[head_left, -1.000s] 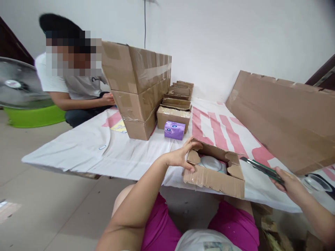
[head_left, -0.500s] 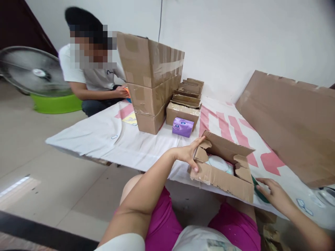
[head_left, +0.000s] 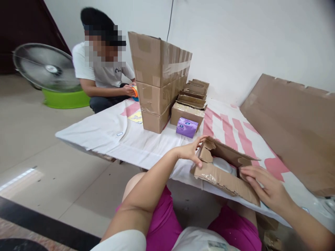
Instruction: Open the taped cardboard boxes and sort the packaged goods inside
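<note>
An open cardboard box (head_left: 225,179) with torn flaps sits at the near edge of the cloth-covered table. My left hand (head_left: 191,152) grips its left end, thumb on the near side and fingers at the far corner. At the opposite end, my right hand (head_left: 267,186) has its fingers over the right flap and its thumb by the near corner, closed on the cardboard. Inside lies a whitish round item (head_left: 223,164), partly covered by the flaps, so its kind is unclear.
A purple packet (head_left: 186,127) leans by a row of opened cartons (head_left: 187,113). Taped boxes (head_left: 151,97) are stacked left of them. A large cardboard sheet (head_left: 290,132) stands at right. Across the table (head_left: 104,134), a person (head_left: 102,80) handles an orange-and-blue item beside a fan (head_left: 47,69).
My right hand has moved from beside a green thing at the box's right onto the right flap. The near flap has folded inward more. My left hand keeps its hold; the view has shifted slightly.
</note>
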